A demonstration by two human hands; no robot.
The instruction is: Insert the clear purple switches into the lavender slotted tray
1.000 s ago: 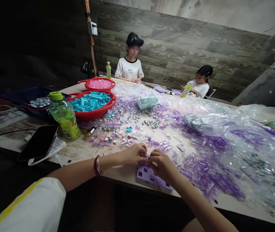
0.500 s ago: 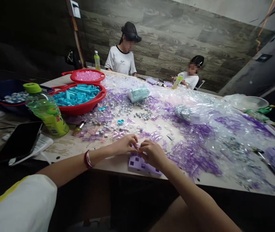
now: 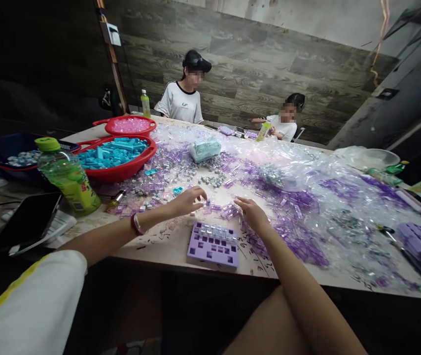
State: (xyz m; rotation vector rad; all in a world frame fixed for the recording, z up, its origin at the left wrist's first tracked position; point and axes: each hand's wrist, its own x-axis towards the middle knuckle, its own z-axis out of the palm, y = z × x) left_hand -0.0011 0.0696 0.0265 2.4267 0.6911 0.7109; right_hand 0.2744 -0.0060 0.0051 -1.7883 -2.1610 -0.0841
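Note:
A light purple block with rows of square holes (image 3: 212, 252) lies flat near the table's front edge. Clear, shiny pieces (image 3: 214, 230) sit along its upper rows. Neither hand touches the block. Beyond its far left corner, my left hand (image 3: 188, 201) hovers with thumb and fingers apart, close to a small clear purplish piece (image 3: 208, 206). My right hand (image 3: 254, 214) reaches over the far right side with fingers stretched out, by loose transparent purple pieces (image 3: 229, 211). I see nothing held in either hand.
Purple transparent parts (image 3: 299, 241) cover much of the table. Left stand a red basin of blue parts (image 3: 122, 170), a green-capped bottle (image 3: 72, 180) and a phone (image 3: 29, 219). A wrapped packet (image 3: 205, 149) lies mid-table. Two people (image 3: 181, 103) sit opposite.
Both hands have left the purple block and moved apart, beyond it. Their fingers, earlier together over the block, are now spread. The block's upper rows are uncovered. The camera view has shifted slightly.

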